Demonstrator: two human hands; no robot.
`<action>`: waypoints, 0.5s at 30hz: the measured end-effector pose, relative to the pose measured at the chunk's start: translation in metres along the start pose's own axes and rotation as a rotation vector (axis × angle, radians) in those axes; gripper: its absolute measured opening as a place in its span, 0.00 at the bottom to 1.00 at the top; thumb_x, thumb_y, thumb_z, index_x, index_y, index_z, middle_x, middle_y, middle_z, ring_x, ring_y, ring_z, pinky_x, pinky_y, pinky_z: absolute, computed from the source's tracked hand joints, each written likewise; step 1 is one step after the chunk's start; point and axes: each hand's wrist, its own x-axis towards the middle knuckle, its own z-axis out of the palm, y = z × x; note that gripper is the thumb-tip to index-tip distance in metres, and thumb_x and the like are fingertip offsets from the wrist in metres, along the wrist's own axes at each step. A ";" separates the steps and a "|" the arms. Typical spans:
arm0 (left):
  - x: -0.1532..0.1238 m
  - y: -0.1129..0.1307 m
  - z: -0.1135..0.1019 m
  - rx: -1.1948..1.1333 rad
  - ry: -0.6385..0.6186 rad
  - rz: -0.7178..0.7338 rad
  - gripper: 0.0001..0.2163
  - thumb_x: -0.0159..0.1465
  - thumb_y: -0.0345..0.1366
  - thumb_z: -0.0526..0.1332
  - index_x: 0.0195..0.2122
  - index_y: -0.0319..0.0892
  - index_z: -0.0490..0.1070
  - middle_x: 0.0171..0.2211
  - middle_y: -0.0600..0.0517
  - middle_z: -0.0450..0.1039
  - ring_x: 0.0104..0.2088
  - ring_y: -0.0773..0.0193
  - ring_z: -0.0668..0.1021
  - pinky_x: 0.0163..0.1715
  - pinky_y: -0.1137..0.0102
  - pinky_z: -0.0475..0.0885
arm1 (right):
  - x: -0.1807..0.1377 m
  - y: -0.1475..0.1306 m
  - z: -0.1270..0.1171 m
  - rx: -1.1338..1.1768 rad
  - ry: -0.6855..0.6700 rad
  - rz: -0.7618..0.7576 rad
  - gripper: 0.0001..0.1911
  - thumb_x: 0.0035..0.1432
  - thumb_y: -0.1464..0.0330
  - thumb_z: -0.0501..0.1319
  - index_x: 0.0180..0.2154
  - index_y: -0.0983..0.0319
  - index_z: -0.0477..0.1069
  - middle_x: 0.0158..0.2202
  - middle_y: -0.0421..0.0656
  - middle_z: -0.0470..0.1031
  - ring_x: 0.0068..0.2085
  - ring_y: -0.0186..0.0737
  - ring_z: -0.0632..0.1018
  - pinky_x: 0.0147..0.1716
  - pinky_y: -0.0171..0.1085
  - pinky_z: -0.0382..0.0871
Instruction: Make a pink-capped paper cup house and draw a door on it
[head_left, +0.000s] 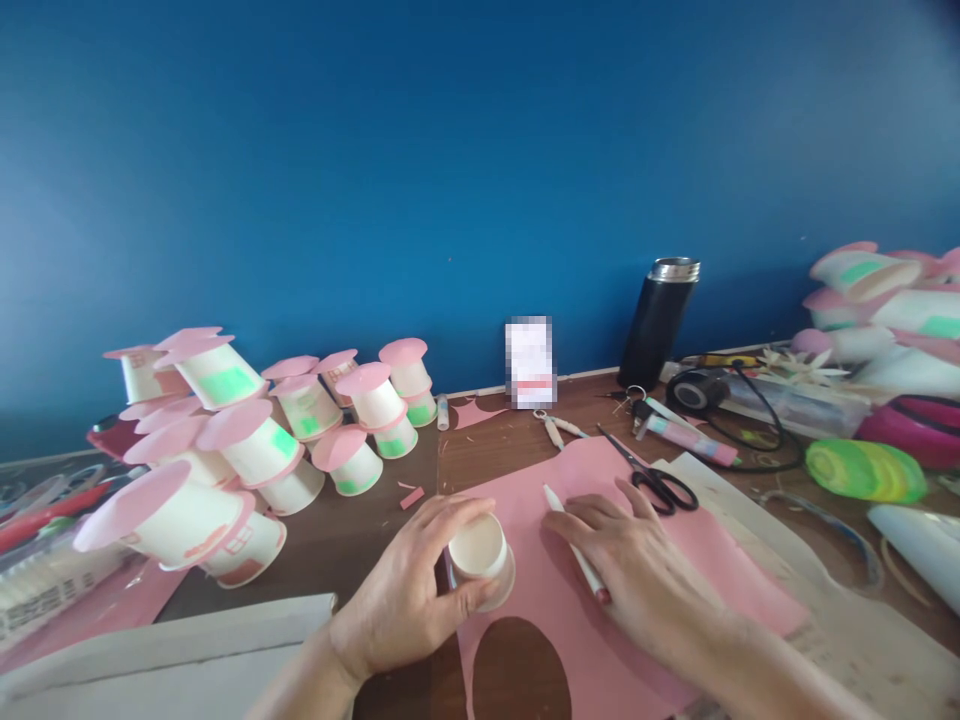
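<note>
A white paper cup (478, 547) stands on the pink paper sheet (525, 590), apparently with its wider rim down. My left hand (416, 565) is closed around its left side, thumb in front and fingers behind. Just right of the cup, a white marker pen (589, 570) with a reddish end slants across the sheet. The fingers of my right hand (626, 545) are bent over this pen and hold it near its middle; some fingertips are hidden. In front of the cup, the sheet has a large round cut-out showing brown table.
Several paper-cup towers with pink tops (247, 440) stand at left; more lie piled at far right (870, 275). Black-handled scissors (664, 490) lie beyond my right hand. A black flask (658, 320) stands by the blue wall. A white board (172, 660) lies front left.
</note>
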 end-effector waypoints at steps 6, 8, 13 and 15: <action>0.000 0.001 -0.001 0.008 0.002 0.015 0.25 0.61 0.41 0.64 0.60 0.49 0.62 0.58 0.47 0.70 0.58 0.53 0.71 0.58 0.57 0.66 | 0.001 0.000 0.000 0.011 -0.010 -0.004 0.41 0.29 0.84 0.51 0.48 0.54 0.72 0.46 0.43 0.78 0.47 0.46 0.76 0.59 0.61 0.42; 0.000 0.000 0.000 0.007 0.002 0.018 0.25 0.61 0.41 0.64 0.59 0.48 0.62 0.57 0.47 0.70 0.58 0.53 0.72 0.59 0.57 0.66 | 0.002 -0.001 0.000 0.010 -0.012 -0.006 0.41 0.30 0.85 0.51 0.49 0.53 0.72 0.45 0.42 0.78 0.46 0.45 0.76 0.58 0.60 0.42; 0.000 0.000 0.000 0.004 0.008 0.036 0.25 0.61 0.42 0.63 0.59 0.49 0.61 0.57 0.48 0.70 0.58 0.54 0.72 0.59 0.58 0.66 | 0.001 -0.001 -0.001 0.017 0.002 -0.007 0.41 0.32 0.85 0.52 0.49 0.53 0.72 0.45 0.41 0.78 0.45 0.45 0.77 0.58 0.59 0.44; 0.000 0.000 0.000 0.006 0.009 0.039 0.25 0.61 0.42 0.63 0.59 0.49 0.61 0.58 0.48 0.70 0.58 0.54 0.71 0.59 0.58 0.66 | 0.000 -0.001 -0.001 0.016 0.003 -0.008 0.41 0.31 0.85 0.52 0.48 0.53 0.72 0.46 0.41 0.78 0.46 0.45 0.77 0.58 0.58 0.44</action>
